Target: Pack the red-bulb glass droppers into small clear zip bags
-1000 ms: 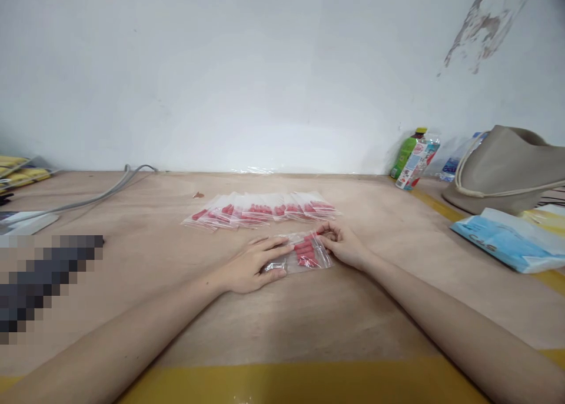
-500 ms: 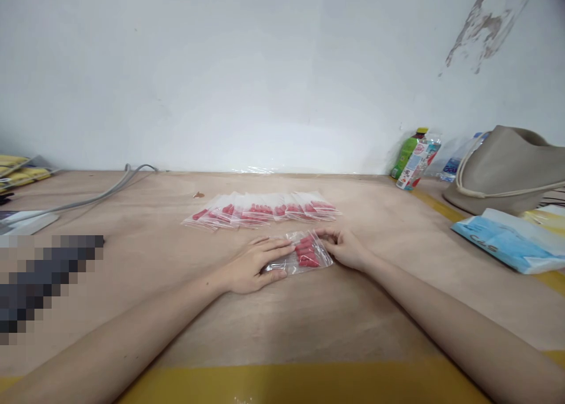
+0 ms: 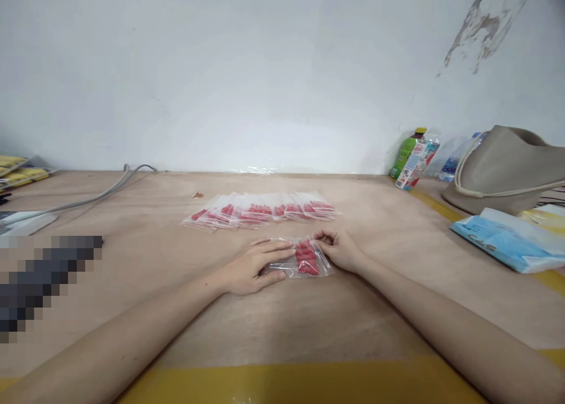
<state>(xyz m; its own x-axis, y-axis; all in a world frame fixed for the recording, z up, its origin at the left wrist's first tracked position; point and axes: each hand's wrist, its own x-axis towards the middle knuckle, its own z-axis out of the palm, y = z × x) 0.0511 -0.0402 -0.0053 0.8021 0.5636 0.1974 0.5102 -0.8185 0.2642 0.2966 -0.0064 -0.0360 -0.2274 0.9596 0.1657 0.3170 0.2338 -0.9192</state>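
Observation:
A clear plastic bag point(image 3: 308, 258) with several red pieces in it lies flat on the wooden table, between my two hands. My left hand point(image 3: 253, 267) rests palm down on the bag's left part, its fingers spread and covering some of it. At the bag's upper right edge, my right hand point(image 3: 339, 248) has its fingers curled together in a pinch on the plastic. Behind both hands, several similar bags with red contents point(image 3: 260, 209) lie overlapping in a row.
Toward the back right stand a green bottle point(image 3: 405, 155), a carton-like bottle point(image 3: 418, 164) and a grey-beige bag point(image 3: 507, 169). A blue packet point(image 3: 507, 239) lies before them. Grey cable point(image 3: 101, 195) and yellow packets point(image 3: 22, 172) are at the left.
My right hand has shifted slightly left at the bag's upper right edge. The red pieces in the bag now sit a little lower and closer together. My left hand has stayed in place.

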